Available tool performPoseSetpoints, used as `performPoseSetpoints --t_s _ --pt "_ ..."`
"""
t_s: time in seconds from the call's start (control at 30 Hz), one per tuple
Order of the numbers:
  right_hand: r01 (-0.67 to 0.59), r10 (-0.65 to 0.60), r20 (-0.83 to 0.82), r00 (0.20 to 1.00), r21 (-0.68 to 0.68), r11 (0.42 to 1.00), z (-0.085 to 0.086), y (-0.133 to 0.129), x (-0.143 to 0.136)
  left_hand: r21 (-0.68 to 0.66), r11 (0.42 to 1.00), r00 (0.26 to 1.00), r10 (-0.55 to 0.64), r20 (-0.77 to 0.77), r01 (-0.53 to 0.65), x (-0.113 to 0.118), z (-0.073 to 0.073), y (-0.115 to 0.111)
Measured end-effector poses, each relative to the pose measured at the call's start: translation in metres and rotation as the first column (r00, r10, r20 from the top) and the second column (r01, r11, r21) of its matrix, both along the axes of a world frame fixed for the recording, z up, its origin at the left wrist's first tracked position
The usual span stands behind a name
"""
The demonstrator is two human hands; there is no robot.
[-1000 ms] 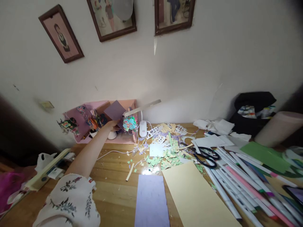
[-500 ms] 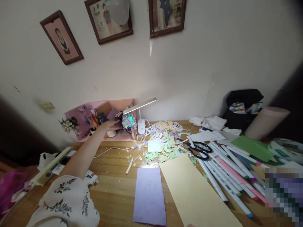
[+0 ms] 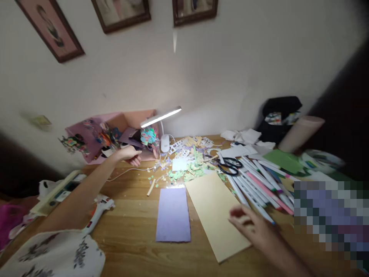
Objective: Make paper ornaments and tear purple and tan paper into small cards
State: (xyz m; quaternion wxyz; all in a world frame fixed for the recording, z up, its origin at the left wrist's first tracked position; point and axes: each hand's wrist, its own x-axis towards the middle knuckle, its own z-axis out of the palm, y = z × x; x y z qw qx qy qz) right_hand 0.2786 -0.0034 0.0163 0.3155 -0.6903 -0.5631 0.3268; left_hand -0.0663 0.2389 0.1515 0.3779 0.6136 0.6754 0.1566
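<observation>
The left hand (image 3: 129,155) was stretched out to the far left of the desk (image 3: 135,234), just in front of the pink box (image 3: 115,127). Its fingers were loosely curled and held nothing; it hovered near the white cable (image 3: 121,173) without visibly touching it. A purple card (image 3: 129,135) stood in the box, apart from the hand, beside the paper flowers (image 3: 149,136). The right hand (image 3: 253,227) was open, fingers spread, low over the near right edge of the yellow sheet (image 3: 215,211); whether it touched the sheet could not be told. The two hands were well apart. The lilac sheet (image 3: 173,214) lay flat just left of the yellow sheet, both near the front of the desk. Behind them lay a heap of paper scraps (image 3: 190,169) under the lit lamp (image 3: 161,117). Black scissors (image 3: 230,166) lay just right of the scraps, and a row of markers (image 3: 256,184) ran diagonally on the right, near the right hand. A glue gun (image 3: 96,209) lay on the desk beside the left forearm.
</observation>
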Motion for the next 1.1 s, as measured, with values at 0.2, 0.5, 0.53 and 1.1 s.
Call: performPoseSetpoints --t_s 0.2,0.5,0.53,1.1 --pt "0.035 0.021 0.541 0.841 -0.094 0.995 0.014 0.022 0.019 -0.080 0.952 0.935 -0.306 -0.180 0.296 0.043 -0.047 -0.103" --pt "0.072 0.001 0.382 0.924 -0.177 0.982 0.019 0.026 0.020 0.212 0.920 0.937 -0.347 0.050 0.329 0.088 -0.123 -0.168" --pt "0.079 -0.020 0.325 0.946 -0.168 0.983 0.022 0.023 0.021 0.195 0.924 0.926 -0.357 0.125 0.330 0.092 -0.125 -0.169" --pt "-0.788 0.669 -0.469 0.576 -0.100 0.608 0.077 0.047 0.018 -0.308 0.939 0.374 0.232 0.898 0.156 0.081 -0.132 -0.144"
